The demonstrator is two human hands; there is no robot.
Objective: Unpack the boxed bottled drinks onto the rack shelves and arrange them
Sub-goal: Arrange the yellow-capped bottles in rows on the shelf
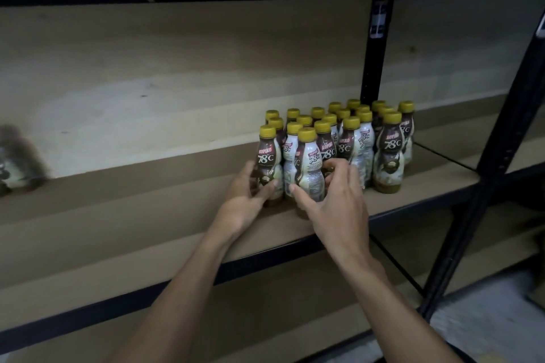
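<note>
Several Kopiko bottles (387, 153) with yellow caps stand upright in a tight cluster on the brown shelf board (147, 215) of the rack. My left hand (247, 197) grips the lower part of the front-left bottle (269, 162), thumb across its front. My right hand (336, 194) curls round the front-middle bottle (308, 165), thumb on its lower label and fingers behind it. Both bottles stand on the shelf at the front of the cluster, touching their neighbours.
A black rack upright (377, 50) rises behind the cluster, and a diagonal black post (501, 156) crosses at right. A blurred dark object (20, 156) sits on the shelf at the far left. A lower shelf (265, 303) lies below. The wall backs the shelf.
</note>
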